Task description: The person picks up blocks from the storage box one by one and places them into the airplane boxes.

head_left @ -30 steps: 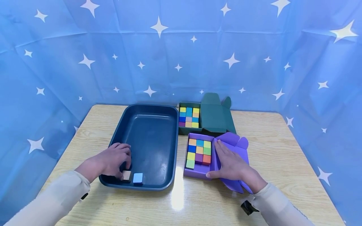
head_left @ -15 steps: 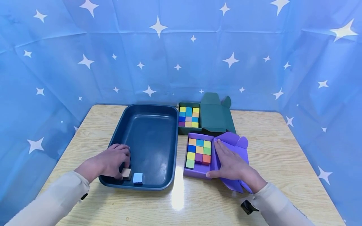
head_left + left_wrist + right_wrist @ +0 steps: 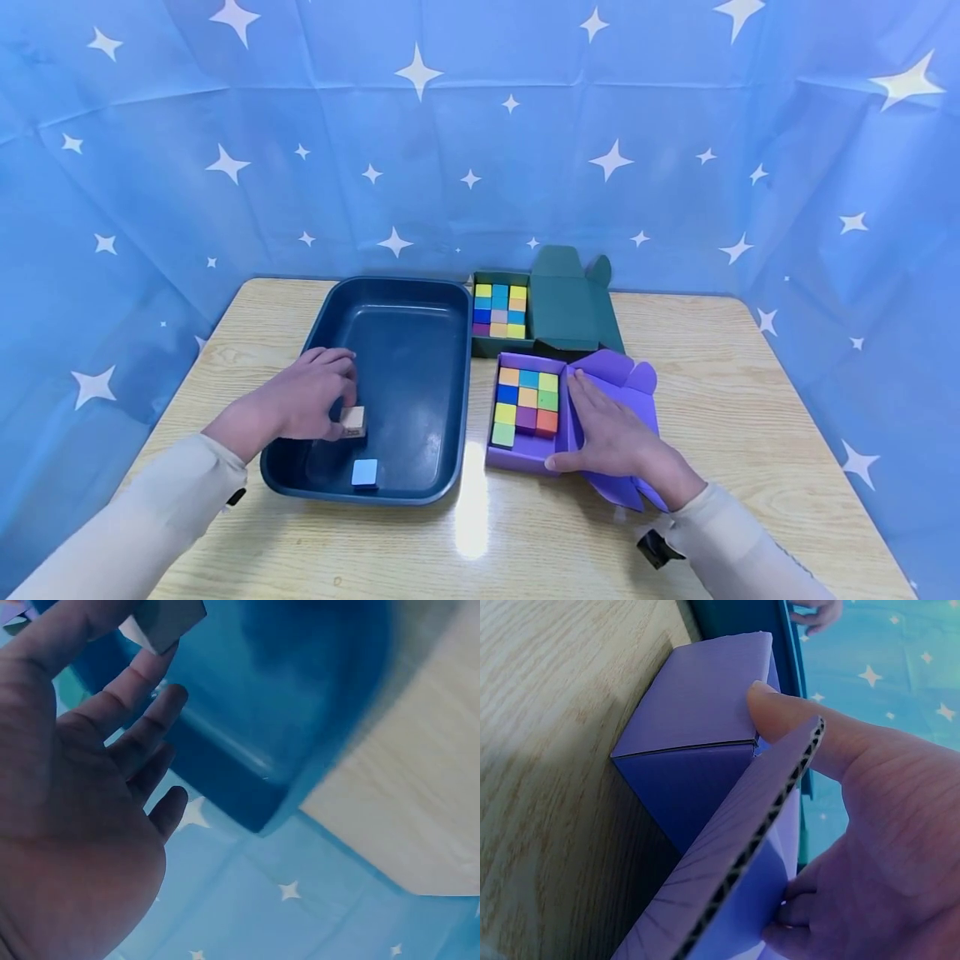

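Note:
Over the front left of a dark blue tray [image 3: 405,367], my left hand [image 3: 313,396] pinches a plain wooden block [image 3: 354,422] between thumb and fingertips. The left wrist view shows this pale block [image 3: 172,622] at the fingertips, the other fingers spread loosely. A light blue block [image 3: 365,472] lies in the tray's front part. My right hand [image 3: 615,437] rests with straight fingers on the opened lid [image 3: 637,406] of a purple cardboard box [image 3: 517,463]. In the right wrist view its thumb touches the box's top corner. Several coloured blocks [image 3: 528,398] sit inside, with bare floor at the front right.
Behind the purple box stands a dark green box [image 3: 501,347], lid folded open to the right, holding rows of coloured blocks [image 3: 500,310]. Both boxes stand right of the tray on a wooden table [image 3: 720,392]. A blue star-patterned cloth [image 3: 480,125] hangs behind.
My left hand has moved away from me and slightly right, carrying the wooden block from the tray's front left corner. The right hand and the light blue block stay in place.

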A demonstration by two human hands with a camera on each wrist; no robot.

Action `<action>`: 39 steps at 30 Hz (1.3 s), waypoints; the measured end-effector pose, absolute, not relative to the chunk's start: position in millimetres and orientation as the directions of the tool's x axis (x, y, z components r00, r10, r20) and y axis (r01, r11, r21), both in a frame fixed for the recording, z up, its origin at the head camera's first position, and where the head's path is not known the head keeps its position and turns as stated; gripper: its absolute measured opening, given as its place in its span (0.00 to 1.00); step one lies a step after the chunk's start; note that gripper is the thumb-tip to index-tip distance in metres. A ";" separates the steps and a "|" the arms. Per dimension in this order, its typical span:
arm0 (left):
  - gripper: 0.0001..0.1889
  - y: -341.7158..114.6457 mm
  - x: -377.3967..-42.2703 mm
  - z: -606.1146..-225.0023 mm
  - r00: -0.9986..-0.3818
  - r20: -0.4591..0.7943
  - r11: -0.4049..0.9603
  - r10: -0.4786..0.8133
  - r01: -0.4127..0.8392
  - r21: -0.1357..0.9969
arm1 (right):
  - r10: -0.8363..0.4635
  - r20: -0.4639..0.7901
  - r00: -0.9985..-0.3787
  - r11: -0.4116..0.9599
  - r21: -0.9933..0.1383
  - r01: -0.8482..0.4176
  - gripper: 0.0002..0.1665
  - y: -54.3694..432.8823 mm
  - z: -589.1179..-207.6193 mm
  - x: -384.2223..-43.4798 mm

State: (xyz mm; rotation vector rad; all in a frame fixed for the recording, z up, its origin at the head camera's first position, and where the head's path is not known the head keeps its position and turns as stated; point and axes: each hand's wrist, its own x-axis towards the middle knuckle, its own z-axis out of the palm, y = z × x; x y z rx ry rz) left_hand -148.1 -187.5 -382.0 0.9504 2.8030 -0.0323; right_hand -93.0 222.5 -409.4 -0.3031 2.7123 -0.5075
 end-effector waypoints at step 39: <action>0.15 -8.5 -160.2 -371.9 -0.560 -0.113 0.567 0.821 0.822 0.046 | -0.262 -0.320 -0.910 0.916 -0.380 -0.130 0.77 222.1 -409.3 -94.2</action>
